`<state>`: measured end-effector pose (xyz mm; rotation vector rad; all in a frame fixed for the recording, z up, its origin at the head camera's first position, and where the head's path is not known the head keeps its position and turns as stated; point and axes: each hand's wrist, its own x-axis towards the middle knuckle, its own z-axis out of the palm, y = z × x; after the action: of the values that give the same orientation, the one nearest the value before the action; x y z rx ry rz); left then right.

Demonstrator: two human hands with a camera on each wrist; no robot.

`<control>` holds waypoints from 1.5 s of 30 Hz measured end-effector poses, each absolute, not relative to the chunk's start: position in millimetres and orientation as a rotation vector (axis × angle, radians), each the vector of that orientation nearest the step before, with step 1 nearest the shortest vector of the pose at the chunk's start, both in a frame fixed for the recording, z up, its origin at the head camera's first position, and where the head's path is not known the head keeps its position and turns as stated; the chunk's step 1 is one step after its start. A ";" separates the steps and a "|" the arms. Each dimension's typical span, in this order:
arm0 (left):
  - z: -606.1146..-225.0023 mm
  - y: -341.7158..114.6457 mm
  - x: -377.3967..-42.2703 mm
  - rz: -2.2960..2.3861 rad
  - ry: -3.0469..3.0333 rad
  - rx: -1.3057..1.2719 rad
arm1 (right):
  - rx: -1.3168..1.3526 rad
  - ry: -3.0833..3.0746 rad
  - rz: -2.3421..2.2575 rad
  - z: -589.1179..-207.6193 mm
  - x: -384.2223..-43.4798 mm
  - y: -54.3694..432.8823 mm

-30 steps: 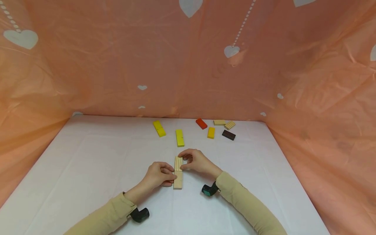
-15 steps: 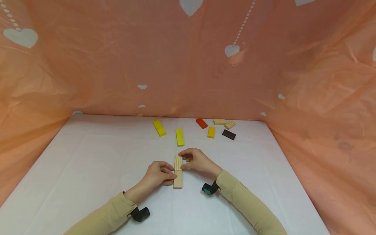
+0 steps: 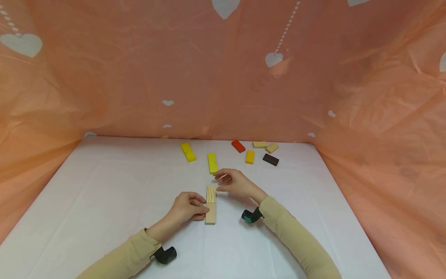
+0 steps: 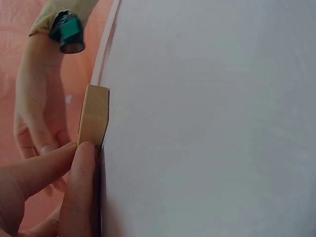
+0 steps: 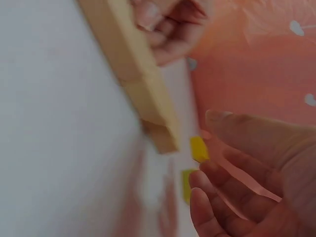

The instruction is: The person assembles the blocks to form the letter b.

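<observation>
Two plain wooden blocks lie end to end in a line at the table's middle. My left hand [image 3: 188,206] holds the near wooden block [image 3: 210,217] from its left side, thumb over the top edge and fingers bent. The far wooden block [image 3: 211,193], with wavy grain, meets it at a short seam. Just right of and beyond this far block, my right hand [image 3: 238,183] is clear of the wood, thumb and fingers apart with nothing between them, as the right wrist view also shows. Its fingertips come close to a yellow-green block [image 3: 212,162].
Farther back lie a yellow block [image 3: 188,152], a red block [image 3: 238,146], an orange-yellow block [image 3: 249,157] and a dark brown block [image 3: 270,159]. Two more wooden blocks, one plain [image 3: 259,145] and one ridged [image 3: 272,147], lie near the back edge. Orange cloth [image 3: 223,77] encloses the table.
My right hand has let go of the far wooden block and moved slightly away toward the back. My left hand and both wooden blocks stay in place.
</observation>
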<state>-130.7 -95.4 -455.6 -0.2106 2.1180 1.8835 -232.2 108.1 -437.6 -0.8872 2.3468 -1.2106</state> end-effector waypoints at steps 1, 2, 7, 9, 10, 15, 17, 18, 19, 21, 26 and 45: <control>-455.5 -95.5 -130.5 1.882 2.117 -0.208 | -0.892 2.348 -1.220 -434.3 -235.5 109.0; -455.4 -95.5 -130.3 1.881 2.114 -0.206 | -0.903 2.348 -1.235 -431.0 -239.0 110.0; -455.0 -96.3 -131.4 1.891 2.100 -0.193 | -0.917 2.306 -1.355 -417.5 -257.8 114.8; -454.4 -96.8 -131.9 1.892 2.099 -0.191 | -0.903 2.297 -1.388 -415.0 -265.8 116.0; -454.1 -97.0 -132.2 1.891 2.098 -0.192 | -0.894 2.294 -1.398 -414.4 -269.7 116.3; -453.9 -97.0 -132.6 1.884 2.092 -0.198 | -0.803 2.292 -1.386 -414.6 -286.7 115.9; -453.6 -96.9 -132.8 1.878 2.093 -0.199 | -0.779 2.291 -1.375 -413.8 -292.1 114.7; -453.2 -96.9 -132.7 1.875 2.096 -0.197 | -0.768 2.291 -1.368 -413.3 -294.6 113.8; -452.9 -97.0 -132.6 1.870 2.099 -0.198 | -0.764 2.289 -1.363 -413.1 -297.3 112.8; -451.9 -97.1 -132.4 1.863 2.103 -0.200 | -0.764 2.287 -1.352 -412.7 -302.2 110.6; -451.3 -97.7 -132.3 1.865 2.098 -0.194 | -0.775 2.298 -1.298 -415.1 -312.8 106.3; -454.7 -100.2 -130.9 1.859 2.094 -0.164 | -0.773 2.409 -1.138 -440.9 -326.1 93.9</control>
<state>-130.9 -100.2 -454.7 -0.1644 2.0944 1.8593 -326.1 93.9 -440.9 -0.7726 2.4090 -1.1381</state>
